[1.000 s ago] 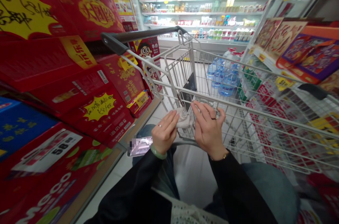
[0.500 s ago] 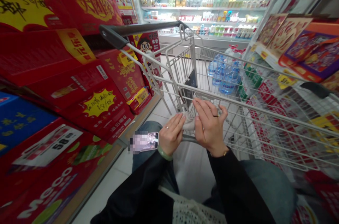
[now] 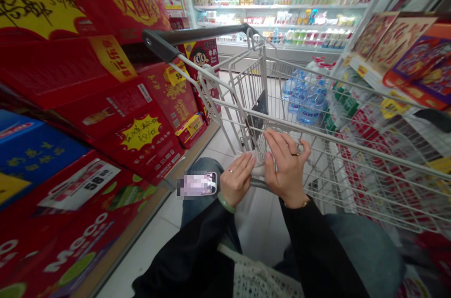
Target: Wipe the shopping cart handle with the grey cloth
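Note:
My left hand (image 3: 238, 179) and my right hand (image 3: 287, 168) meet over a small white crumpled cloth (image 3: 258, 166), close against the near wire wall of a white shopping trolley (image 3: 352, 180). Both hands pinch the cloth between fingers and thumb, and most of it is hidden between them. The left wrist wears a green bangle; the right hand has a ring. A phone (image 3: 197, 184) rests on my left knee beside the left hand. The trolley's dark handle bar (image 3: 190, 37) stands up at the far left.
Stacked red gift boxes (image 3: 116, 105) with yellow price tags line the left side down to the floor. Packs of water bottles (image 3: 306, 98) sit on the floor past the trolley. Boxed goods fill a rack (image 3: 405, 58) on the right. A lit refrigerated shelf (image 3: 282, 11) runs across the back.
My hands have closed tighter together over the cloth, so less of it shows. The view has shifted slightly, and hands and trolley sit a little further right.

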`<state>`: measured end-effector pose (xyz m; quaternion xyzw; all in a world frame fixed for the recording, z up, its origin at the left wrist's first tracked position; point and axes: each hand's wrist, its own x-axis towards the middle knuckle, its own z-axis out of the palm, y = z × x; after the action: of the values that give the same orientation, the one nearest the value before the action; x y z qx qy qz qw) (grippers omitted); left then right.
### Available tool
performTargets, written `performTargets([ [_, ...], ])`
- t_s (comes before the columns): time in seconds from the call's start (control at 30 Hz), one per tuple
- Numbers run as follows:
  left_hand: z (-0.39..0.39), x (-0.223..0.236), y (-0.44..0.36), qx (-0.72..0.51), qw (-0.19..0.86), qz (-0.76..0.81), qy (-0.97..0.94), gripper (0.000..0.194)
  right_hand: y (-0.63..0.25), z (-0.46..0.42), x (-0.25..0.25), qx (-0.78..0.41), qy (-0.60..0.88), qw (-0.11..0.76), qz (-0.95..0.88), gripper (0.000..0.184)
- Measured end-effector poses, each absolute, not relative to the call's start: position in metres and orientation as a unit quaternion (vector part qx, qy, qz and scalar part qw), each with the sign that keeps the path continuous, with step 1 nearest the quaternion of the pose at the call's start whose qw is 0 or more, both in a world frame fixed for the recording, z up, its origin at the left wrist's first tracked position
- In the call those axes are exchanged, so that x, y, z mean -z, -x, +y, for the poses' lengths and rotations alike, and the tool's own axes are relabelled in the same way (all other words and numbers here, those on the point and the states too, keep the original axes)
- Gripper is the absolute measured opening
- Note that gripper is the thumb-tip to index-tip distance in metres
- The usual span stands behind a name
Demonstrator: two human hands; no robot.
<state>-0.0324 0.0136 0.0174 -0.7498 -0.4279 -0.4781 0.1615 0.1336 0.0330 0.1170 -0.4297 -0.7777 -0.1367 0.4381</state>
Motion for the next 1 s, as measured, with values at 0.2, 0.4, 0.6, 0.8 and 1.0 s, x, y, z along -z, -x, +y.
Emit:
performTargets([
  [0.2, 0.017, -0.021, 0.034, 0.496, 0.168, -0.424, 0.739, 0.06, -0.132, 0.031, -0.115, 0.14, 0.424, 0.458, -0.769, 0.051],
  [0.4, 0.013, 0.014, 0.021, 0.462, 0.149, -0.437, 0.757, 0.058, -0.133, 0.031, -0.116, 0.142, 0.433, 0.44, -0.774, 0.06],
  [0.6, 0.011, 0.039, 0.016, 0.418, 0.106, -0.458, 0.777, 0.053, -0.132, 0.03, -0.116, 0.136, 0.435, 0.449, -0.768, 0.052],
  [0.8, 0.007, 0.074, -0.002, 0.385, 0.077, -0.462, 0.795, 0.044, -0.133, 0.03, -0.115, 0.153, 0.43, 0.446, -0.77, 0.051],
  [1.0, 0.0, 0.015, 0.017, 0.449, 0.112, -0.465, 0.755, 0.061, -0.137, 0.03, -0.115, 0.15, 0.427, 0.437, -0.778, 0.052],
])
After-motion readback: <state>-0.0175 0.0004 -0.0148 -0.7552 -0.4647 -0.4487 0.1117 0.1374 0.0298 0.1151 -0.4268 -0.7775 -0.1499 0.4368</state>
